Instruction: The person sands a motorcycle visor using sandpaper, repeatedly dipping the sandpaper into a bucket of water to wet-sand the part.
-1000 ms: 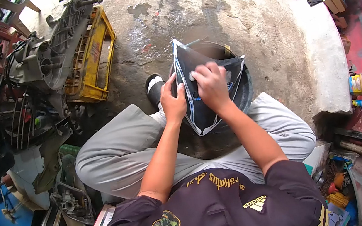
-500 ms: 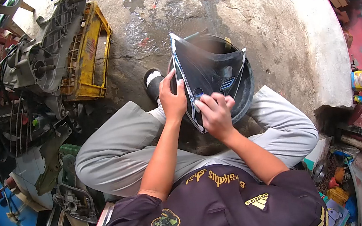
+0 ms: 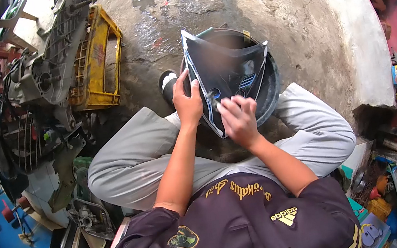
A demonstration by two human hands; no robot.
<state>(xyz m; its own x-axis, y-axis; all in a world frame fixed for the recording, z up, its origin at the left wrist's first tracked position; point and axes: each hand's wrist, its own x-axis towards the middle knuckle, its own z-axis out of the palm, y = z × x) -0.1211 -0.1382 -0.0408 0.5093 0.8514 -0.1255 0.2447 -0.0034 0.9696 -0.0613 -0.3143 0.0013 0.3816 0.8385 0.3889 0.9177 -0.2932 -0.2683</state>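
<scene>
I count two hands of my own, my left hand (image 3: 188, 100) and my right hand (image 3: 239, 118); one dark panel (image 3: 219, 71) with two round rings (image 3: 214, 93); one black tub (image 3: 273, 89); one yellow crate (image 3: 97, 52); one sandal (image 3: 167, 89); two trouser legs (image 3: 311, 121).

Black for the panel (image 3: 200, 63), with white edging and blue stripes (image 3: 248, 81); worn yellow for the crate (image 3: 100, 101), left; pale grey for the trousers (image 3: 128, 158); dark, with yellow lettering, for the shirt (image 3: 216, 222), near.
</scene>
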